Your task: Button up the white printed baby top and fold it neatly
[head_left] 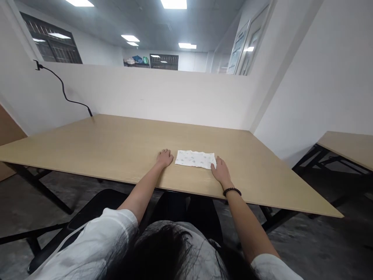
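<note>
A white cloth (195,158) with a small faint print lies flat on the wooden table (140,134), in a long rectangle with a slightly wavy far edge. Whether it is folded I cannot tell. My left hand (165,157) rests palm down on the tabletop just left of the cloth, apart from it, fingers stretched forward. At the cloth's right end is my right hand (221,171), its thumb and fingers apart and touching the short edge. A dark beaded bracelet (232,191) circles my right wrist.
Beyond the table's far edge stands a white wall (169,97) with a wide window above it. A black flexible stand (65,93) rises at the back left corner. A black chair (96,210) is at lower left, and another table (349,147) stands at right.
</note>
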Motion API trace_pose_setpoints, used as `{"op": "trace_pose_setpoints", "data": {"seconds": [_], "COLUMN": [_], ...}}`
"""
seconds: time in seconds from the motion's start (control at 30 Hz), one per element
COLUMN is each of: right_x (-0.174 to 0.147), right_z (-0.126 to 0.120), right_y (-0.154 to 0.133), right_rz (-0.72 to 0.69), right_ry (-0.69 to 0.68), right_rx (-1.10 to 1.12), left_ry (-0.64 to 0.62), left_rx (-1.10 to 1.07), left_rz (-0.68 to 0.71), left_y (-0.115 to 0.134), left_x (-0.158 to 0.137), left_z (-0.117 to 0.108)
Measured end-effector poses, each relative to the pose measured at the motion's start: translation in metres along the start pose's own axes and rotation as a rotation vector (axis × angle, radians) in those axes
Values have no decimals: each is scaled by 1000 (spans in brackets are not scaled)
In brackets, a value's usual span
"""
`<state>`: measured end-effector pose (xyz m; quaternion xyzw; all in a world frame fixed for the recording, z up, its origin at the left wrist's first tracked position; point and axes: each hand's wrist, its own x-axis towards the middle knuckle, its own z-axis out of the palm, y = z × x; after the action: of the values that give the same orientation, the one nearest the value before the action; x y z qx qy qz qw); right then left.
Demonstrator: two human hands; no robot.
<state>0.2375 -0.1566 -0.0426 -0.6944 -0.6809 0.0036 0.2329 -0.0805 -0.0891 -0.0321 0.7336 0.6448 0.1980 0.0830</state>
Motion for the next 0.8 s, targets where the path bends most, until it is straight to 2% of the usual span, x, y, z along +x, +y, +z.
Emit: {"op": "trace_pose_setpoints", "data": {"seconds": [0.3,0.57,0.8], "right_x": [-3,-11,-12], "right_z": [-2,-4,-8], "right_y": [-2,-3,-4], "right_rz": [20,104,112], "right_ry": [-73,-122,-177], "right_rx": [-72,-120,-153], "left_ry": [38,196,291], "left_rx": [-334,-744,-1036], "left_rz": [-91,-294,-468], "left_y": [-8,-34,-39], "left_x": [-13,-20,-21], "left_z": [-2,-12,-13]}}
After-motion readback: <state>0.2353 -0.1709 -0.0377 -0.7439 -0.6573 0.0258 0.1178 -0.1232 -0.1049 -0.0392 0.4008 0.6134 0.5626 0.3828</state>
